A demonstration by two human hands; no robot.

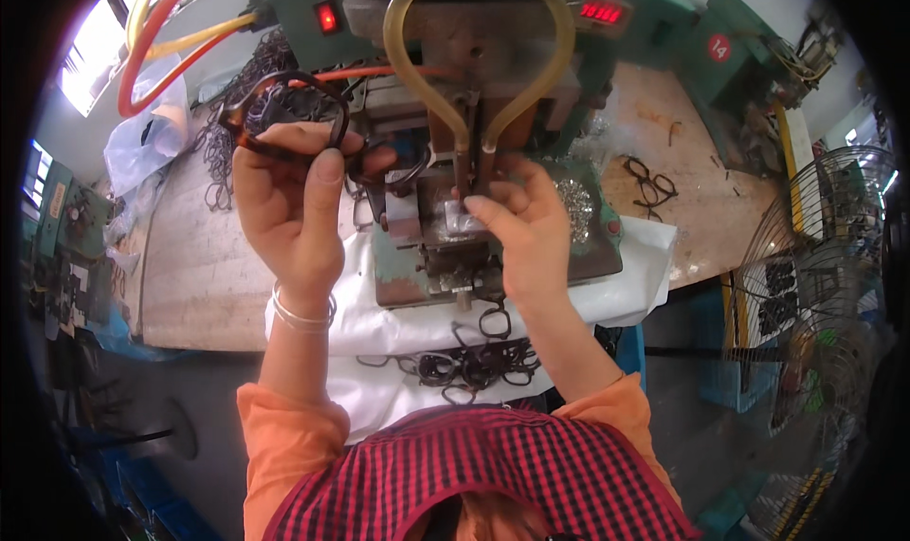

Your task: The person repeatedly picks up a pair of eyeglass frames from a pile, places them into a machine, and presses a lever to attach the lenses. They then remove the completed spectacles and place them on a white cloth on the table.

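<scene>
eyeglass frame [284, 110], dark and glossy, sits pinched in the left hand [294, 190], raised left of the green machine [493, 219] and not yet on it. right hand [526, 223] presses fingertips on a small metal piece [464, 220] at the fixture; whether it grips cannot be told. nearer, a heap of frames [469, 361] lies on white cloth [398, 323]. farther, one more pair [649, 183] rests on the bench [682, 133]; looping hoses [474, 57] crowd the press.
</scene>
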